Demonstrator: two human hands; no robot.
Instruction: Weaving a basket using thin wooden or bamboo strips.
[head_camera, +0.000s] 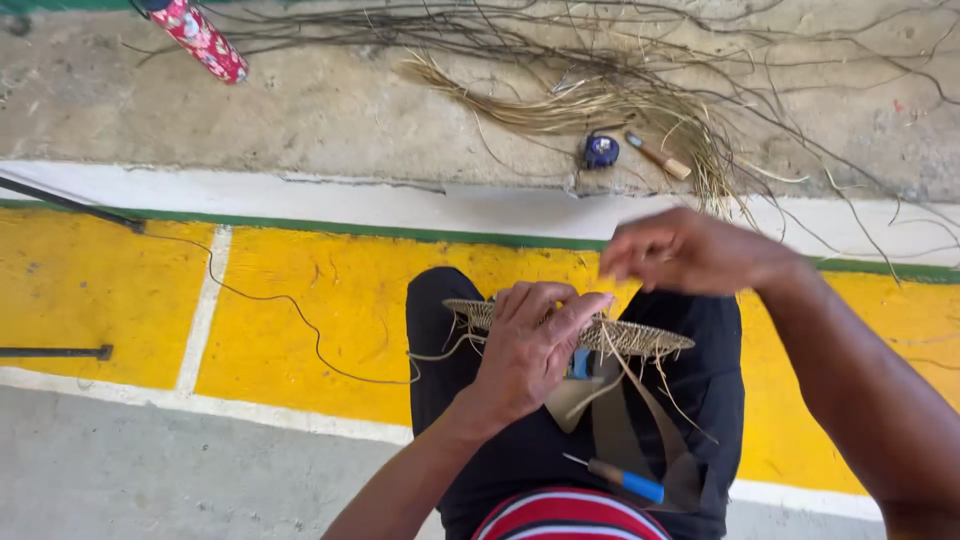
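A flat round woven disc (640, 338) of straw rests across my knees, seen nearly edge-on, with loose strands trailing off it. My left hand (530, 345) grips the disc from above, fingers curled over its middle. My right hand (685, 250) hovers just above and behind the disc, blurred, with fingers pinched together; a thin fibre may run from it, but I cannot see it clearly. A blue-handled awl (620, 482) lies on my lap beside a wide brown strip (640, 430).
On the concrete ahead lie a bundle of straw fibres (600, 100), dark twigs, a blue tape measure (600, 151) and a wooden-handled tool (658, 156). A floral-patterned flask (205, 42) lies at far left. A thin black cable (290, 310) crosses the yellow painted floor.
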